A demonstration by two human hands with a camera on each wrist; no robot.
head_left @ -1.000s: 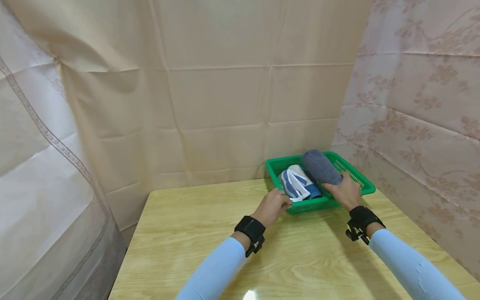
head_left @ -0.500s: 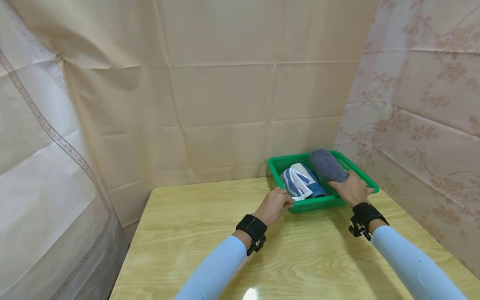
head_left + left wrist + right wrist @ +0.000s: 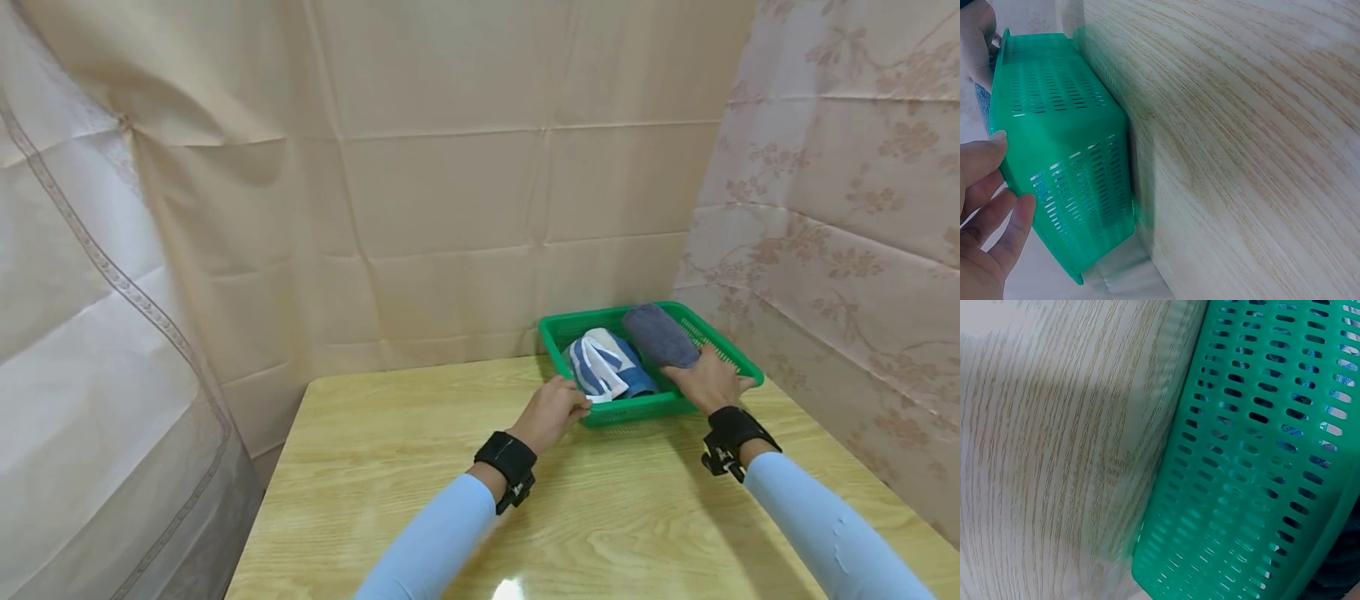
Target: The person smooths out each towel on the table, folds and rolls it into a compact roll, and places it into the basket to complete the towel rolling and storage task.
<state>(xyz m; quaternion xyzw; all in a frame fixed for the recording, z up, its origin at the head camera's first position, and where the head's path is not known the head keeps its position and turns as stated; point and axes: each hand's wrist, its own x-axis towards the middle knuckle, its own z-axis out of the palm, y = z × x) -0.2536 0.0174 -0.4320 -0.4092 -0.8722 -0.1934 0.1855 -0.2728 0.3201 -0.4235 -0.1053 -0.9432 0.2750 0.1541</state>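
Observation:
Toward the back right of the table stands a green plastic basket point(image 3: 637, 408) with slotted walls. My left hand point(image 3: 550, 412) pinches its rim at the near left corner; the left wrist view shows the thumb and fingertips point(image 3: 1021, 212) on that edge. With my right hand point(image 3: 707, 382) I grip the near end of a rolled grey towel point(image 3: 660, 335), which lies slanted in the basket's right half. Beside it on the left sits a rolled towel with blue and white stripes point(image 3: 596, 362). The right wrist view is filled mostly by the basket's slotted side point(image 3: 1229, 456), the hand itself hidden.
The basket rests on a light wood-grain table point(image 3: 405, 467). Behind hangs a beige cloth point(image 3: 442, 183), and a floral cloth point(image 3: 847, 250) closes off the right side. A white cloth point(image 3: 82, 367) drapes at the left. Black bands point(image 3: 506, 458) wrap both wrists.
The grey towel has come down lower into the basket and slightly right, with the right hand still on it. The left hand keeps its place at the rim.

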